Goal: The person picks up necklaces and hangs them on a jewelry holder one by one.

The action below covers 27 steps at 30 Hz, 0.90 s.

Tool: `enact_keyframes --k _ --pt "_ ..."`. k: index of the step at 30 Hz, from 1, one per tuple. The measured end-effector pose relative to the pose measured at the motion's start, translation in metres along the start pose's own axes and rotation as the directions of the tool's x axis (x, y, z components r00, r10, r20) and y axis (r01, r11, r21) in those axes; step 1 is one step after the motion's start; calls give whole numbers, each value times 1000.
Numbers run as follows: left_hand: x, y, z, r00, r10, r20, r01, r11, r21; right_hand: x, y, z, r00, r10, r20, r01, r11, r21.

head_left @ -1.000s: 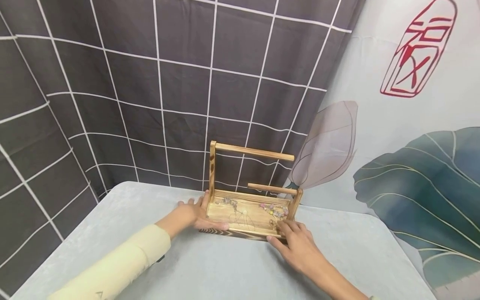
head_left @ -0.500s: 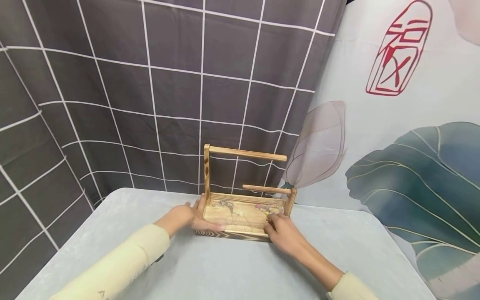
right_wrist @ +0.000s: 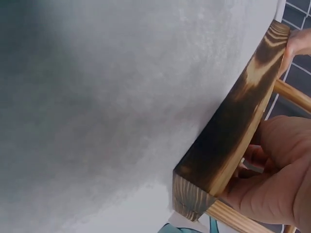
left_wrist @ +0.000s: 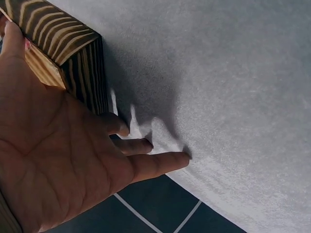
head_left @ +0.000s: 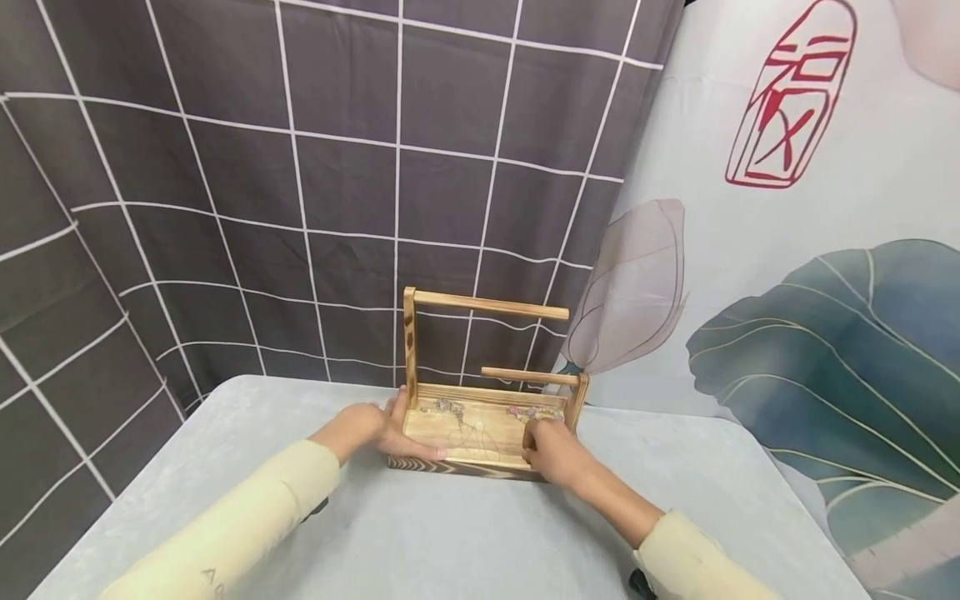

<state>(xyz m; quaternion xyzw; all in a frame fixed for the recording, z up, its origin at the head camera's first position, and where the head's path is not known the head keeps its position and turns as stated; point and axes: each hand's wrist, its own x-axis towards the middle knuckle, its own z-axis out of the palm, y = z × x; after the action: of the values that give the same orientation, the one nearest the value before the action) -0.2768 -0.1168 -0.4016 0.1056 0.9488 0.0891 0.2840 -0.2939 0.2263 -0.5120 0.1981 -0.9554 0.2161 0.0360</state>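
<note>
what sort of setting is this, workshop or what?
Probably a makeshift indoor tabletop setup: a pale table, a dark grid-patterned curtain behind it, and a leaf-printed hanging on the right.

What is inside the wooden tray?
In the wooden tray: a silvery chain at back left, a pale pendant near the middle, pinkish beads at back right. The right hand covers the front right; anything under it cannot be seen.

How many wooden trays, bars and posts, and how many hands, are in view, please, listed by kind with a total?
Trays: 1, the tray
Bars: 2, upper bar and lower bar
Posts: 2, tall post and short post
Hands: 2, left hand and right hand
Total: 7
</note>
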Motion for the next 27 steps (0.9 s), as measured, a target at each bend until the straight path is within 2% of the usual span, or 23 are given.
enact_keyframes --k 3,6,8,10,11,12,14,15,17,19,20,22,24,25,27 --pt "5 -1 -2 1000 -9 24 9 1000 1 1 -12 -5 1000 5 11 -5 1000 7" --pt "6 -1 -4 999 -12 29 12 1000 -14 -7 -38 -22 1000 14 15 -14 999 30" --pt "7 0 -5 999 -14 36 15 1000 -7 -12 -58 -36 998 52 31 -54 996 73" --pt "10 0 -6 999 -11 32 12 1000 -20 -16 -73 -49 992 107 59 -117 974 192" --pt "15 -1 -5 999 -13 33 13 1000 -16 -15 -75 -52 986 149 80 -166 947 276" --pt "21 -3 -3 999 -15 34 16 1000 -15 -15 -80 -58 972 202 116 -231 905 358" --pt "34 -7 1 999 -22 42 22 1000 -13 -13 -77 -60 949 268 167 -316 791 524" --pt "42 -10 3 999 -23 42 24 1000 -14 -11 -76 -61 937 294 189 -347 722 599" --pt "52 -14 6 999 -29 43 29 999 -18 -9 -73 -62 916 333 222 -388 602 698" --pt "56 -16 8 998 -34 46 35 999 -22 -7 -71 -63 908 344 237 -393 511 764" --pt "57 -16 9 998 -40 46 41 999 -20 -6 -71 -64 906 351 238 -392 479 785" --pt "56 -16 10 998 -48 47 49 999 -12 -6 -70 -64 901 361 239 -390 438 810" --pt "53 -15 10 998 -45 45 45 999 -10 -7 -71 -64 902 363 233 -386 436 813" --pt "51 -14 11 998 -42 45 43 999 -6 -7 -71 -64 902 367 228 -385 444 809" --pt "48 -13 11 998 -36 48 37 999 -8 -9 -72 -63 905 373 206 -384 502 775"
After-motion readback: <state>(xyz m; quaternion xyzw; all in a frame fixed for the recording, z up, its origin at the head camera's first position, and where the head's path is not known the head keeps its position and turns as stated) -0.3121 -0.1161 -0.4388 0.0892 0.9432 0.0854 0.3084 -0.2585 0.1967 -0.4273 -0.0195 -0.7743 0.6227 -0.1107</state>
